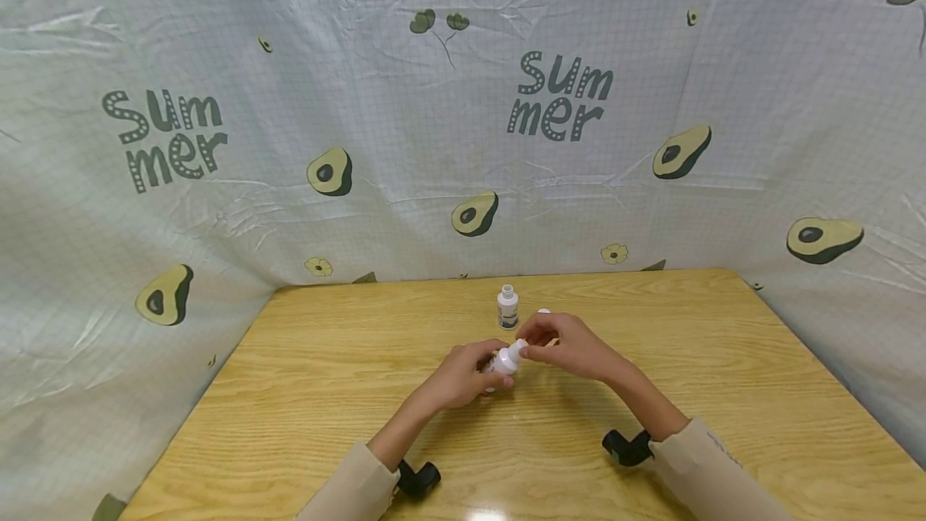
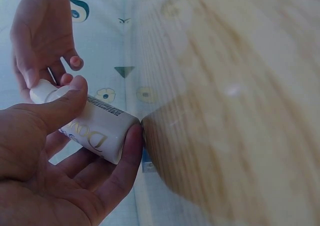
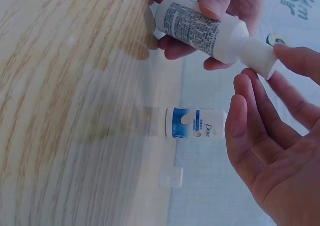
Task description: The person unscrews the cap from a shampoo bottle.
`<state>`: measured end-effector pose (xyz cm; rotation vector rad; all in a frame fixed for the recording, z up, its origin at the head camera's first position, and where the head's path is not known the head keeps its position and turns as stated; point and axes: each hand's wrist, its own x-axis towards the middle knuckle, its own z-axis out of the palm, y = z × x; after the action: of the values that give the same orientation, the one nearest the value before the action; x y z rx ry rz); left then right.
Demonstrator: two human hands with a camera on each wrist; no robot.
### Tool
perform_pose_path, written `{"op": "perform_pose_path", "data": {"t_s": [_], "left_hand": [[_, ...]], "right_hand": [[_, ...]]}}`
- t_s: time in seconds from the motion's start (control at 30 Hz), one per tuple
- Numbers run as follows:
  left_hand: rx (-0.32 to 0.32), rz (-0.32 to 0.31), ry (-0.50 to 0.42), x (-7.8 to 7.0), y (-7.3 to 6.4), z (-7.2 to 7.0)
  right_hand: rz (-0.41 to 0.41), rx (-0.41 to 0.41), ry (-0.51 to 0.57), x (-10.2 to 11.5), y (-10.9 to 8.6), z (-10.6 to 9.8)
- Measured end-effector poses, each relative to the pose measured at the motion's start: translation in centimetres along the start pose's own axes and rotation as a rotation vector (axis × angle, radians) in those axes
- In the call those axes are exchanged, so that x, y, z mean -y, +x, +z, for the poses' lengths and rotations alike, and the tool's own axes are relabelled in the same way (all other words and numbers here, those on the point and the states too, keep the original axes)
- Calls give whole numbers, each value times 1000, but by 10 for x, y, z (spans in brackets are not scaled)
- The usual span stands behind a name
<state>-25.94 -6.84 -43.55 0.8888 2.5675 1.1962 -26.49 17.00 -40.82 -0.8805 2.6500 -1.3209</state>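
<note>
My left hand (image 1: 463, 376) grips a small white Dove bottle (image 2: 97, 126) round its body, thumb on one side and fingers on the other. The bottle leans over, its top pointing toward my right hand (image 1: 571, 344). At that end a white cap (image 3: 259, 57) sits on the bottle's neck, and my right hand pinches it between thumb and fingertips. Behind the hands a second white Dove bottle (image 1: 508, 310) stands upright on the table, its narrow neck uncovered. A loose white cap (image 3: 171, 177) lies beside this bottle, mostly hidden by my right hand in the head view.
The wooden table (image 1: 325, 360) has a glossy top that reflects the bottles. A pale curtain (image 1: 405, 119) printed with avocados hangs at its back and sides. Black camera mounts (image 1: 628, 449) stick out from both wrists just above the table.
</note>
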Motion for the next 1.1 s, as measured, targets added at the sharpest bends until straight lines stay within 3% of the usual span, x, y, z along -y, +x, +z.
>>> {"op": "perform_pose_path", "data": {"t_s": [0.27, 0.57, 1.1], "left_hand": [[-6, -2, 1, -1, 0, -1], [-3, -4, 4, -2, -1, -1], [-10, -6, 0, -3, -1, 0]], "right_hand": [[-19, 45, 31, 1, -1, -3], [-13, 22, 5, 0, 1, -1], [-10, 57, 37, 1, -1, -3]]}}
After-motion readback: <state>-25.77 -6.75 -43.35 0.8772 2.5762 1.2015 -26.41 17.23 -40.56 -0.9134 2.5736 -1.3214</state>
